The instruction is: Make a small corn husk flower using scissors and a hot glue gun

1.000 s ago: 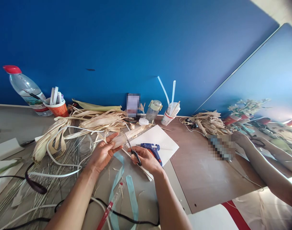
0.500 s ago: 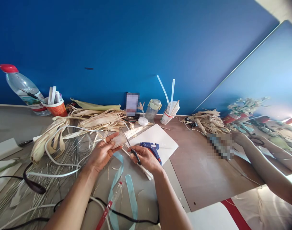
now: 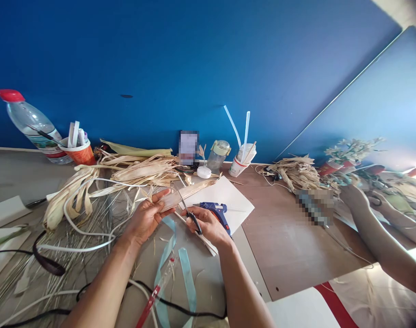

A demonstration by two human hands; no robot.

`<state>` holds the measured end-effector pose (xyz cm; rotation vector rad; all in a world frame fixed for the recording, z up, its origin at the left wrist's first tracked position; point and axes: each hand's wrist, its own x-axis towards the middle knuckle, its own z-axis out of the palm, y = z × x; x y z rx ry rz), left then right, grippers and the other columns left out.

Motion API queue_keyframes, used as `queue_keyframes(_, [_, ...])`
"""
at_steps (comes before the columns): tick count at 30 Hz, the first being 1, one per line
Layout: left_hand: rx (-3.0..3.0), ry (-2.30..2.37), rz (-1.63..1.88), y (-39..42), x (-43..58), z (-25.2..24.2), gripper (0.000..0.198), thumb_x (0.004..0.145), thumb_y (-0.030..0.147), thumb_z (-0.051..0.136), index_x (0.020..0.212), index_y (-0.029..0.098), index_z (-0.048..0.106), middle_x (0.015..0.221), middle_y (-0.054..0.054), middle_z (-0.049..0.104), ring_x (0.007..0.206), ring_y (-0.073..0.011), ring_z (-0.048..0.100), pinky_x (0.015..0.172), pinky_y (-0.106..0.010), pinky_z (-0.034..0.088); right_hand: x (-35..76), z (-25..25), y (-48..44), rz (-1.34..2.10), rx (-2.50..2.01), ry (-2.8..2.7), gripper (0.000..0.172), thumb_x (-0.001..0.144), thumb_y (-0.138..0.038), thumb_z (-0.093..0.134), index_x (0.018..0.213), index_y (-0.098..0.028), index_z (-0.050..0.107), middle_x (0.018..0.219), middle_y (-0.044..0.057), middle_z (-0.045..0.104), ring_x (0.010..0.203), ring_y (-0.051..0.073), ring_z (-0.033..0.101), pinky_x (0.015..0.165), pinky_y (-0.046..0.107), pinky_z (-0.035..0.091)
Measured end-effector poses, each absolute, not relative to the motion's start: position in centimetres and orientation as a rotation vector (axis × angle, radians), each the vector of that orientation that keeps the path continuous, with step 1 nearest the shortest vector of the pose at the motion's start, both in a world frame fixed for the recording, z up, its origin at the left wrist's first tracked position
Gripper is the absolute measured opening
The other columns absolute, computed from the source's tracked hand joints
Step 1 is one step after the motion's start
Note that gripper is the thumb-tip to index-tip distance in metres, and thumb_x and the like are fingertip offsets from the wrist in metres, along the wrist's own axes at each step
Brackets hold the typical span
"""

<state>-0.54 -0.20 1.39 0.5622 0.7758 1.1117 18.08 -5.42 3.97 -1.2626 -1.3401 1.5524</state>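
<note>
Just below frame centre, the left hand (image 3: 146,217) pinches the dried husk strip (image 3: 191,188) between thumb and fingers, presumably steadying it across the scissors (image 3: 194,221), gripped by the right hand (image 3: 208,224); blade opening cannot be confirmed.

Bottle (image 3: 32,123) far left, cup (image 3: 79,155) just right of it. Husks (image 3: 148,171) left of center. Glue gun (image 3: 215,209) on paper (image 3: 240,205), right of scissors (image 3: 194,221). Jar (image 3: 216,158) behind paper.

Glare far right, left dimmer; edges stretched, perhaps soft.
</note>
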Motion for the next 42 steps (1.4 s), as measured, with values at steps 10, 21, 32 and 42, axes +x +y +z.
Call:
queue_keyframes(10, [0.579,0.772,1.129,0.0,-0.7,1.0,0.033,0.075,0.006,0.065,0.106,0.013,0.072,0.097,-0.010,0.075,0.081,-0.0185,0.071,0.075,-0.032,0.061,18.3,2.4,-5.0,1.519,-1.249,-1.363,0.035,0.074,-0.050,0.065,0.093,-0.020,0.066,0.055,-0.006,0.046,0.052,0.011,0.036,0.053,0.025,0.026])
queue_keyframes(21, [0.611,0.788,1.175,0.0,-0.6,0.8,0.033,0.075,0.011,0.067,0.108,0.015,0.072,0.104,-0.010,0.075,0.090,-0.0208,0.070,0.083,-0.036,0.059,18.2,1.3,-4.5,1.360,-1.402,-1.353,0.030,0.078,-0.041,0.059,0.098,-0.019,0.065,0.054,-0.005,0.050,0.051,0.012,0.041,0.054,0.026,0.032])
queue_keyframes(32, [0.595,0.699,1.231,0.0,-0.2,0.2,0.029,0.076,0.016,0.069,0.105,0.016,0.072,0.113,-0.009,0.073,0.105,-0.0237,0.067,0.097,-0.040,0.052,16.6,2.2,-5.2,0.646,-2.025,-1.722,0.052,0.085,-0.031,0.057,0.135,-0.016,0.053,0.119,0.015,0.067,0.105,0.028,0.064,0.086,0.035,0.045])
queue_keyframes(42, [0.555,0.729,1.202,-0.2,0.2,0.5,0.025,0.074,0.011,0.071,0.099,0.015,0.074,0.103,-0.007,0.075,0.092,-0.0180,0.069,0.090,-0.032,0.055,15.9,5.0,-5.4,0.553,-2.054,-1.809,0.033,0.090,-0.030,0.052,0.115,-0.018,0.069,0.115,0.015,0.067,0.096,0.028,0.066,0.079,0.035,0.046])
